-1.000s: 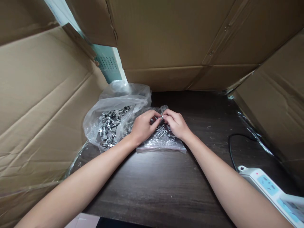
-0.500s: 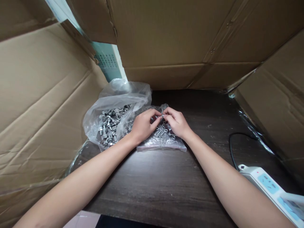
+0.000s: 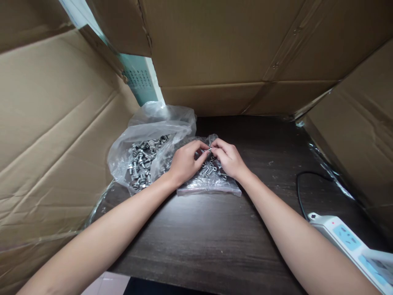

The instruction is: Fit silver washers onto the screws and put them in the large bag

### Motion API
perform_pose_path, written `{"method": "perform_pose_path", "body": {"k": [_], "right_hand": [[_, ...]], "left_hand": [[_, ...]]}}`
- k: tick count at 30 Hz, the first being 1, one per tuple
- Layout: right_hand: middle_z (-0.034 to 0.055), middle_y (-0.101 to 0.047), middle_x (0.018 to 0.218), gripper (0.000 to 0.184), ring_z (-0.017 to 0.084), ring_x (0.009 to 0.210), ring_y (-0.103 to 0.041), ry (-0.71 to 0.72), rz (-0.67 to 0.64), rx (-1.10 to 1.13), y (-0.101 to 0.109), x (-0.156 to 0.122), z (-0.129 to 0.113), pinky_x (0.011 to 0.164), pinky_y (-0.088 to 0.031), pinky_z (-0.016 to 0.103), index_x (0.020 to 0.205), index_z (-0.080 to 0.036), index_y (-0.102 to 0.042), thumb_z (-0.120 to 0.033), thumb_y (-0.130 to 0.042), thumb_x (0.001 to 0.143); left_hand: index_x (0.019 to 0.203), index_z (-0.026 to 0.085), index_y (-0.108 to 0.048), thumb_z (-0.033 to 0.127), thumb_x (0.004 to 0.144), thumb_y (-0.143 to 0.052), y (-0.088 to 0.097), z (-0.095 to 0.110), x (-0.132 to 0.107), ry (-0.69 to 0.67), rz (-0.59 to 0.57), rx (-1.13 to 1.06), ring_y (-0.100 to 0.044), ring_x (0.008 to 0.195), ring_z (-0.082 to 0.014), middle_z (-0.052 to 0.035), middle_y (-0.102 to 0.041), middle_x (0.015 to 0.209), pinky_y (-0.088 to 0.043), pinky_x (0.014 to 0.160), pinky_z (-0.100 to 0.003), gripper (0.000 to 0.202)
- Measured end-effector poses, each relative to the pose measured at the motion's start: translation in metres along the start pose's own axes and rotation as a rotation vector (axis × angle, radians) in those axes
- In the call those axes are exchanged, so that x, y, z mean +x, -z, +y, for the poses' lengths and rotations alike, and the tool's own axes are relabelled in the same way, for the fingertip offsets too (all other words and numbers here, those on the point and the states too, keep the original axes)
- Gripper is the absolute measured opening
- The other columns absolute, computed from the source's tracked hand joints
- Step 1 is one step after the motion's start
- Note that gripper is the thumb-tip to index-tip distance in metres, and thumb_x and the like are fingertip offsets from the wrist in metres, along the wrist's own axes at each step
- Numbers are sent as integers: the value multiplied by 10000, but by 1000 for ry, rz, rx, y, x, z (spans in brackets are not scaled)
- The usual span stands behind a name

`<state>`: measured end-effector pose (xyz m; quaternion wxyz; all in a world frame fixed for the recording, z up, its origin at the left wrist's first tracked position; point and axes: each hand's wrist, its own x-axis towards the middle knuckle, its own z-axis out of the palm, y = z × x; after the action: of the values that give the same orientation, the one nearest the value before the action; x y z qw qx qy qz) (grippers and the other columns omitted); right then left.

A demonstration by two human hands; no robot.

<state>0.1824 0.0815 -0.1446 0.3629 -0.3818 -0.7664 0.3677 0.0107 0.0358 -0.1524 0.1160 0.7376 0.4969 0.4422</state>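
My left hand and right hand meet fingertip to fingertip above the small zip bag, which I take as the reference point. Both hands are curled nearly closed, thumbs and forefingers pinched on one small metal fastener held between them; I cannot tell whether it is a bolt alone or a bolt with a nut. The zip bag lies flat on the dark wooden table, directly under the hands, and holds loose silver screws. Both wrists rest on or just over it.

Just beside the zip bag, on the side of my left hand, a larger clear plastic bag sits open, with a heap of bolts and washers showing inside. The two bags touch.

Well apart from the zip bag, toward my right forearm, a white power strip lies at the table's edge, its black cable curving behind it. Cardboard panels stand around the table on three sides.
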Motion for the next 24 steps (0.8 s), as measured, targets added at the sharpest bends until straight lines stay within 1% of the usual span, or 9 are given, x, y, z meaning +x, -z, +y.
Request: {"method": "perform_pose_path", "body": {"k": [4,13,19,24], "right_hand": [[-16,-471,630,147,160,627,-445,-9,-3,-1,0,0,1,630,-335,294,758,-204,-532,-313,-485,843],[-1,-486,620,283,162,637,-464,-15,-9,-1,0,0,-1,638,-339,300,670,-200,-498,-365,-456,897],[-10,-475,632,171,166,639,-460,-15,-1,9,1,0,0,625,-341,295,748,-207,-519,-328,-474,859],[-6,-468,618,200,171,649,-461,-13,-8,-5,0,1,0,632,-336,299,719,-206,-516,-339,-471,862]], "left_hand": [[985,185,-677,173,929,-662,0,0,0,-1,-3,2,-671,801,-158,-32,-727,920,-528,716,-291,59],[996,188,-676,171,933,-662,0,0,-1,-3,-14,1,-669,806,-155,-26,-724,920,-528,723,-285,67],[991,189,-678,174,935,-660,1,1,0,-3,-15,-2,-675,814,-157,-28,-729,929,-533,734,-286,60],[981,189,-681,179,930,-671,0,0,-1,-8,-13,5,-674,807,-160,-25,-729,907,-528,726,-291,52]]}}
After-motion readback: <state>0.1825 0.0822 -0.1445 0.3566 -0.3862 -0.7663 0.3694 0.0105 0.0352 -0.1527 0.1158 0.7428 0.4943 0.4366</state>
